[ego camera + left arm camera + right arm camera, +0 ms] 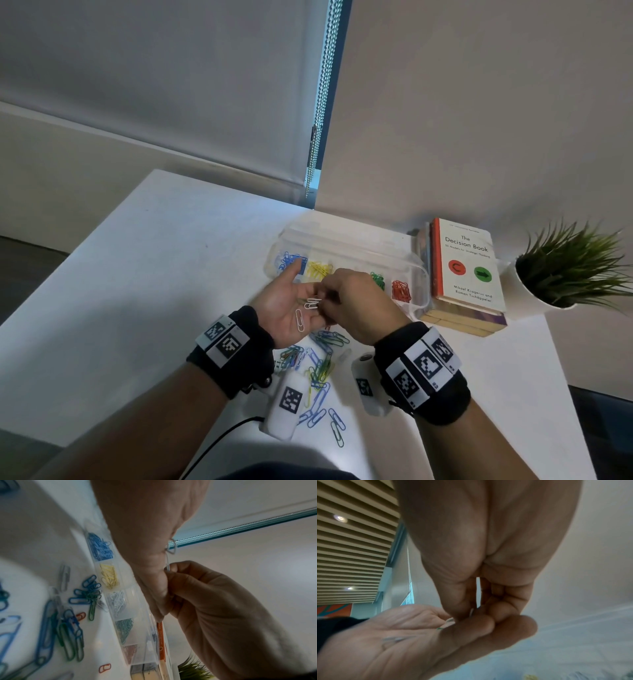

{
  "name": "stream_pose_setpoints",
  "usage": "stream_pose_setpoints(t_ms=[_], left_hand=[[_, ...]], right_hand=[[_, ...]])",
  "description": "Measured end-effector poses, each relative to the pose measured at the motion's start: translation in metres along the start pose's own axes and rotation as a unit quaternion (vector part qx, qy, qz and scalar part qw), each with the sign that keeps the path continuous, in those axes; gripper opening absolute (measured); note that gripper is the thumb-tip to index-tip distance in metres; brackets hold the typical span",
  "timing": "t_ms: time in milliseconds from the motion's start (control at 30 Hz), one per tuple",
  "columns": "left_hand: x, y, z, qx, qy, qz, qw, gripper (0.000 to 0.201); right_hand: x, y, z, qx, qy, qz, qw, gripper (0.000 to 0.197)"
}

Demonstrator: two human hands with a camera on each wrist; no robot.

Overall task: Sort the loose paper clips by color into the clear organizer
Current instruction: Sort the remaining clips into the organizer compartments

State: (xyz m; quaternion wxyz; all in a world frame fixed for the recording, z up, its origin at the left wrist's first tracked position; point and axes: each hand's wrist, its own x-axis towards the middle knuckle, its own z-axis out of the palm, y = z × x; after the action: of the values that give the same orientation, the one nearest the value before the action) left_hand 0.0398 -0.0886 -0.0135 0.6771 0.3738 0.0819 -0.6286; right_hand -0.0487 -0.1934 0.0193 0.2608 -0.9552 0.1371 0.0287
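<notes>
My left hand (291, 301) lies palm up and relaxed above the table, carrying white paper clips (300, 320) on the palm. My right hand (323, 300) reaches over it, thumb and fingers pinching one white clip (168, 565) at the palm's edge. The clear organizer (346, 240) sits just beyond, with blue (291, 262), yellow (320, 269), green (377, 280) and red (401, 290) clips in separate compartments. Its white compartment (118, 601) shows only in the left wrist view. Loose mixed clips (320, 363) lie on the table under my wrists.
A stack of books (467, 263) touches the organizer's right end, with a potted plant (568, 270) further right by the wall. A black cable (222, 442) trails off the near table edge. The table's left half (154, 274) is bare white surface.
</notes>
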Motion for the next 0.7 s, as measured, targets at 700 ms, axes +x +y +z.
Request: stream_pose_setpoints(t_ms=[700], left_hand=[[0.006, 0.008, -0.004, 0.011, 0.013, 0.007, 1.0, 0.075]], right_hand=[[0.004, 0.025, -0.016, 0.055, 0.05, 0.061, 0.995, 0.006]])
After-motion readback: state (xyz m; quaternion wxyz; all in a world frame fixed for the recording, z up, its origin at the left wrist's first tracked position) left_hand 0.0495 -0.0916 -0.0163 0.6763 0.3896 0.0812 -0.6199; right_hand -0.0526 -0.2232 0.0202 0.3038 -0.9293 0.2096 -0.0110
